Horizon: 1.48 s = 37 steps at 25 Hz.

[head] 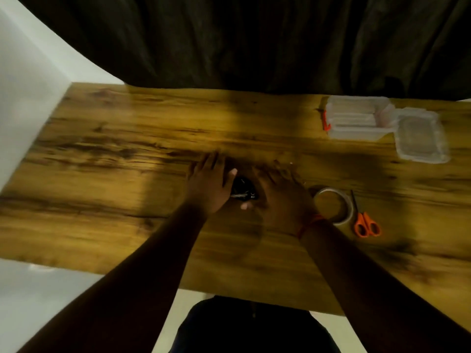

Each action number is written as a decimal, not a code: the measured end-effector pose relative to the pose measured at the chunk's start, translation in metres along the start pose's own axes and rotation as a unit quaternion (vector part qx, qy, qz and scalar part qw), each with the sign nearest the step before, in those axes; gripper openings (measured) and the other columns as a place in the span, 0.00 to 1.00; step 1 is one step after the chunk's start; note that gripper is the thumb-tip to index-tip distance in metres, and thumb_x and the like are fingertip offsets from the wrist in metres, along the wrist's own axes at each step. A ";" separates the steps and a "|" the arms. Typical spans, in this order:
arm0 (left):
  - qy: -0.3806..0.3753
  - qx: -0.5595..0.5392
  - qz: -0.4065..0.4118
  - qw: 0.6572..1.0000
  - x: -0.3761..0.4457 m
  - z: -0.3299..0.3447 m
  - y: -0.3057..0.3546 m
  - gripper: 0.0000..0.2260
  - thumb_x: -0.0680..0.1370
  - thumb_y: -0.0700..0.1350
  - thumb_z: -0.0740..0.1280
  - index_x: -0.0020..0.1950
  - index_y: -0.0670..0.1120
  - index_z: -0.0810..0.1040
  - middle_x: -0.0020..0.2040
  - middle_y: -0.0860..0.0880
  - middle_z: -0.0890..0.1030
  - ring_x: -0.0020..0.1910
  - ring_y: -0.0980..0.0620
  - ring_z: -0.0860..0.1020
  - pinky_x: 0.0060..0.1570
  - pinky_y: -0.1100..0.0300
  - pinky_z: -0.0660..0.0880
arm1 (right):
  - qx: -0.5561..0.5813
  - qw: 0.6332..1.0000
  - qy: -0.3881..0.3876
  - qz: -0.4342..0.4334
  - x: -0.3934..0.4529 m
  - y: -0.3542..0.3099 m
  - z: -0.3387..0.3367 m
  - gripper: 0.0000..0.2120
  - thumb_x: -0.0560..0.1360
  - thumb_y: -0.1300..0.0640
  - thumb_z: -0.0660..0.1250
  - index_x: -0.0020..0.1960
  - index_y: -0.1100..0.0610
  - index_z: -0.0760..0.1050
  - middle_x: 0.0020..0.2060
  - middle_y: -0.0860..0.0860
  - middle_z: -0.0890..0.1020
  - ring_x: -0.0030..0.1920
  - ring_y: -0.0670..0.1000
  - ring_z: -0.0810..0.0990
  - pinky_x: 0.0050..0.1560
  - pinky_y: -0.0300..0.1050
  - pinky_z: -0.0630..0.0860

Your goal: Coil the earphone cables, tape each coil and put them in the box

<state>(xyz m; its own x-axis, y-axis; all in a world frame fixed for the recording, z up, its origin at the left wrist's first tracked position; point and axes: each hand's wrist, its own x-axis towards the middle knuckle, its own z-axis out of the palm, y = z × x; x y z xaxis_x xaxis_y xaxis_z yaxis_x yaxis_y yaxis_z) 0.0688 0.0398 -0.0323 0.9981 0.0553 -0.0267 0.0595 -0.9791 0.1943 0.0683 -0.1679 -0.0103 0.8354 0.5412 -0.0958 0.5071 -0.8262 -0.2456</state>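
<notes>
Wooden table (127, 149) fills mid-frame. Clear plastic box (356, 118), upper right, lid (420, 136) off beside it; contents unreadable. Tape roll (334, 205) and orange scissors (367, 224) right of centre. Black earphone coil (243, 188) at centre, pinched between left hand (209, 184) and right hand (283, 197). Judgement: light, limp, springy; grip across the bundle's waist.

Both forearms bare, no sleeves. Right hand (283, 197): thin red thread band (309, 224) at wrist. Dark trousers (252, 327).
</notes>
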 end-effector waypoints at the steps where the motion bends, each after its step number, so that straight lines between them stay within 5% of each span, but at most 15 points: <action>1: -0.001 -0.019 -0.018 1.000 -0.005 -0.002 -0.001 0.24 0.82 0.57 0.54 0.73 0.46 0.68 0.71 0.41 0.70 0.70 0.38 0.68 0.67 0.45 0.66 | 0.016 1.000 0.008 0.012 0.000 -0.002 -0.004 0.38 0.75 0.30 0.48 0.75 0.55 0.61 0.74 0.56 0.66 0.76 0.59 0.57 0.76 0.63 0.49; 4: -0.020 -0.058 -0.064 0.996 -0.014 -0.008 -0.001 0.16 0.81 0.51 0.60 0.62 0.43 0.77 0.62 0.40 0.76 0.58 0.38 0.75 0.55 0.49 0.73 | 0.015 0.998 -0.001 0.055 0.005 -0.008 -0.009 0.22 0.82 0.43 0.52 0.67 0.55 0.71 0.67 0.54 0.74 0.72 0.59 0.64 0.75 0.60 0.52; 13: -0.132 -0.070 -0.142 0.978 -0.011 -0.018 0.033 0.25 0.69 0.59 0.71 0.61 0.47 0.77 0.57 0.45 0.78 0.54 0.43 0.79 0.45 0.54 0.75 | -0.010 0.990 -0.062 0.128 0.028 -0.027 -0.002 0.20 0.79 0.47 0.61 0.67 0.54 0.72 0.65 0.55 0.76 0.68 0.61 0.68 0.67 0.61 0.65; 16: -0.136 -0.121 -0.175 0.968 -0.004 -0.014 0.035 0.21 0.71 0.51 0.73 0.60 0.43 0.77 0.57 0.42 0.80 0.55 0.41 0.79 0.43 0.54 0.74 | 0.015 0.988 -0.057 0.142 0.033 -0.031 -0.003 0.16 0.78 0.50 0.62 0.64 0.52 0.74 0.59 0.53 0.79 0.65 0.60 0.72 0.65 0.61 0.68; 18: -0.114 -0.234 -0.213 0.942 0.004 -0.010 0.033 0.16 0.74 0.42 0.70 0.60 0.39 0.77 0.56 0.39 0.81 0.54 0.40 0.80 0.46 0.52 0.76 | 0.052 0.986 -0.033 0.153 0.035 -0.031 -0.006 0.13 0.79 0.54 0.61 0.62 0.54 0.75 0.58 0.55 0.79 0.64 0.60 0.73 0.64 0.60 0.69; 21: -0.099 -0.457 -0.296 0.833 0.017 -0.012 0.045 0.14 0.77 0.35 0.66 0.63 0.37 0.74 0.57 0.36 0.80 0.51 0.39 0.82 0.49 0.45 0.81 | 0.101 0.984 0.007 0.147 0.038 -0.018 -0.017 0.16 0.80 0.58 0.60 0.67 0.56 0.71 0.62 0.57 0.75 0.65 0.60 0.70 0.64 0.55 0.71; 22: -0.092 -0.496 -0.302 0.809 0.022 -0.014 0.053 0.13 0.78 0.34 0.66 0.62 0.37 0.75 0.57 0.36 0.81 0.50 0.40 0.82 0.48 0.46 0.81 | 0.145 0.978 0.025 0.151 0.038 -0.012 -0.022 0.16 0.80 0.59 0.60 0.68 0.57 0.70 0.62 0.57 0.75 0.64 0.60 0.71 0.62 0.53 0.72; 26: -0.058 -0.527 -0.266 0.805 0.051 -0.029 0.097 0.05 0.76 0.34 0.67 0.49 0.42 0.77 0.50 0.41 0.81 0.48 0.43 0.82 0.48 0.47 0.82 | 0.372 0.882 0.127 0.261 0.035 0.026 -0.048 0.05 0.76 0.59 0.65 0.51 0.52 0.75 0.48 0.51 0.80 0.47 0.51 0.78 0.41 0.42 0.73; 29: -0.075 -0.570 -0.220 0.788 0.081 -0.040 0.145 0.05 0.78 0.37 0.67 0.54 0.40 0.75 0.47 0.44 0.80 0.41 0.51 0.81 0.28 0.65 0.77 | 0.435 0.829 0.162 0.313 0.036 0.071 -0.074 0.04 0.76 0.60 0.66 0.48 0.52 0.74 0.47 0.51 0.79 0.48 0.53 0.79 0.45 0.46 0.74; 32: -0.103 -0.609 -0.193 0.762 0.111 -0.049 0.195 0.03 0.79 0.36 0.65 0.52 0.41 0.74 0.47 0.45 0.78 0.43 0.50 0.80 0.31 0.64 0.79 | 0.524 0.745 0.247 0.331 0.039 0.115 -0.093 0.11 0.73 0.69 0.63 0.40 0.54 0.70 0.47 0.55 0.80 0.50 0.60 0.80 0.55 0.57 0.77; 34: -0.120 -0.619 -0.183 0.755 0.132 -0.050 0.219 0.07 0.79 0.32 0.63 0.46 0.43 0.75 0.47 0.44 0.79 0.44 0.48 0.80 0.32 0.62 0.80 | 0.511 0.744 0.263 0.341 0.044 0.144 -0.099 0.11 0.72 0.72 0.63 0.40 0.56 0.72 0.41 0.55 0.80 0.48 0.60 0.80 0.53 0.53 0.78; 37: -0.117 -0.538 -0.147 0.822 0.162 -0.039 0.239 0.10 0.78 0.32 0.62 0.45 0.45 0.78 0.52 0.39 0.82 0.46 0.43 0.80 0.43 0.50 0.81 | 0.446 0.790 0.243 0.342 0.058 0.183 -0.103 0.08 0.73 0.73 0.62 0.48 0.65 0.77 0.45 0.59 0.82 0.49 0.56 0.77 0.55 0.44 0.74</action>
<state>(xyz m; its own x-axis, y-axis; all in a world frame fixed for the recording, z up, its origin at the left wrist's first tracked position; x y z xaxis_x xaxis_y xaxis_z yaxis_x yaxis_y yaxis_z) 0.2449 -0.1772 0.0480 0.9151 0.0966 -0.3914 0.4029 -0.1830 0.8968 0.2310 -0.3035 0.0382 0.9421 -0.2881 -0.1715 -0.2686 -0.3422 -0.9004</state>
